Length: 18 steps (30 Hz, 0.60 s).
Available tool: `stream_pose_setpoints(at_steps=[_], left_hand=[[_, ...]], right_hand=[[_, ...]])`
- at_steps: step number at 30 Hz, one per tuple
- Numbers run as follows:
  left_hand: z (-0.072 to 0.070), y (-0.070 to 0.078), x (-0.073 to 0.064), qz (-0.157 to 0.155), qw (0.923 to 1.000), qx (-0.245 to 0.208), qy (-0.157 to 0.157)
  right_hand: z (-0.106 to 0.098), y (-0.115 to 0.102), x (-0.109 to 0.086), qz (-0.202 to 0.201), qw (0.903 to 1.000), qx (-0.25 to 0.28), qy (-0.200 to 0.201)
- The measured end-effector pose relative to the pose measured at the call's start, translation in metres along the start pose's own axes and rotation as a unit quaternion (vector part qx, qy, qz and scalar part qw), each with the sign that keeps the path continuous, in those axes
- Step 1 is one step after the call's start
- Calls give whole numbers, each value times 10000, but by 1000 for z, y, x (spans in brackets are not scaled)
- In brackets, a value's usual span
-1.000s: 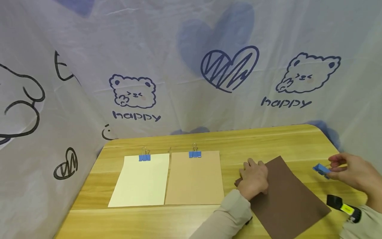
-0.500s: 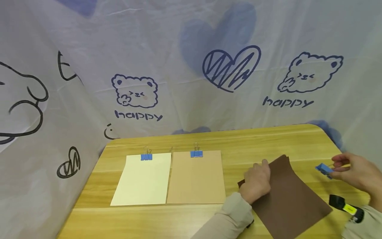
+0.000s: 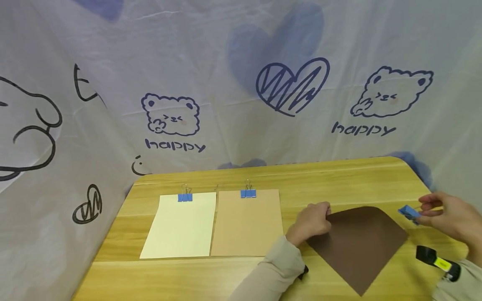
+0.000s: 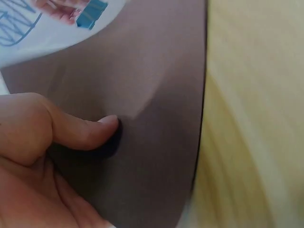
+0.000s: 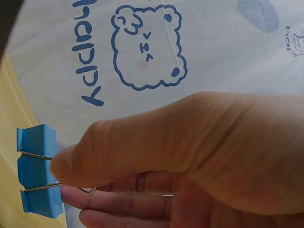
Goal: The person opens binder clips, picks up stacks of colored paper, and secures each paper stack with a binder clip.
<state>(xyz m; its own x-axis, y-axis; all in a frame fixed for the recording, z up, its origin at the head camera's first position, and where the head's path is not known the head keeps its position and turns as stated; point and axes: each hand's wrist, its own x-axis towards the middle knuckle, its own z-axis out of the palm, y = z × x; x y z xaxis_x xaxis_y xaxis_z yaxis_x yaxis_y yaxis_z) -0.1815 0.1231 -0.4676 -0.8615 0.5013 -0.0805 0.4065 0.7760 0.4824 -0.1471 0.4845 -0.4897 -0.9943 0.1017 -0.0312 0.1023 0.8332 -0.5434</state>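
My left hand (image 3: pixel 311 221) grips the brown sheet of paper (image 3: pixel 359 246) near its left corner. In the left wrist view the thumb (image 4: pixel 90 133) lies across the brown face; the fingers beneath are hidden. The sheet's far edge bows upward and its near corner points toward me. Off to the right, my right hand (image 3: pixel 449 217) pinches a blue binder clip (image 3: pixel 409 213), apart from the paper. In the right wrist view the thumb (image 5: pixel 71 166) presses on the wire handles of the binder clip (image 5: pixel 40 171).
To the left, a cream sheet (image 3: pixel 180 228) and a tan sheet (image 3: pixel 246 225) lie side by side on the wooden table (image 3: pixel 169 276). Each carries a blue binder clip, one on the cream sheet's top edge (image 3: pixel 185 197), another on the tan sheet's. A printed curtain (image 3: pixel 226 83) hangs behind.
My left hand has gone from resting on the brown sheet to gripping its corner, shifting slightly left. The sheet has turned and lifted along its far edge. The right hand keeps the clip almost still.
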Motion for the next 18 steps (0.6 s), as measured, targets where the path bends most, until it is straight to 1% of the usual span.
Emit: stream_pose_setpoints(at_steps=[2, 4, 6, 9, 11, 13, 14, 16, 18], left_hand=[[-6, -7, -1, 107, 9993, -338, -104], [-10, -15, -1, 178, 9979, -602, -145], [-15, -23, -2, 232, 9949, -964, -203], [-22, -35, -3, 215, 9869, -1582, -216], [-28, -43, -5, 219, 9791, -2012, -203], [-34, -51, -7, 290, 9697, -2417, -204], [-38, -55, -9, 353, 9643, -2616, -228], [-44, -64, -13, 499, 9507, -3045, -299], [-50, -73, -17, 557, 9403, -3344, -310]], right_hand=[[0, -6, -3, -40, 10000, 8, 38], [0, -17, -8, -66, 9999, 22, 115], [-4, -34, -14, -43, 9999, 69, 86], [-11, -64, -24, -24, 9999, 88, 86], [-16, -81, -30, -13, 9999, 94, 91], [-19, -93, -34, 4, 9998, 0, 207], [-20, -96, -35, 12, 9997, -42, 239], [-21, -101, -35, 1, 9995, -107, 293], [-21, -104, -33, -31, 9996, -140, 262]])
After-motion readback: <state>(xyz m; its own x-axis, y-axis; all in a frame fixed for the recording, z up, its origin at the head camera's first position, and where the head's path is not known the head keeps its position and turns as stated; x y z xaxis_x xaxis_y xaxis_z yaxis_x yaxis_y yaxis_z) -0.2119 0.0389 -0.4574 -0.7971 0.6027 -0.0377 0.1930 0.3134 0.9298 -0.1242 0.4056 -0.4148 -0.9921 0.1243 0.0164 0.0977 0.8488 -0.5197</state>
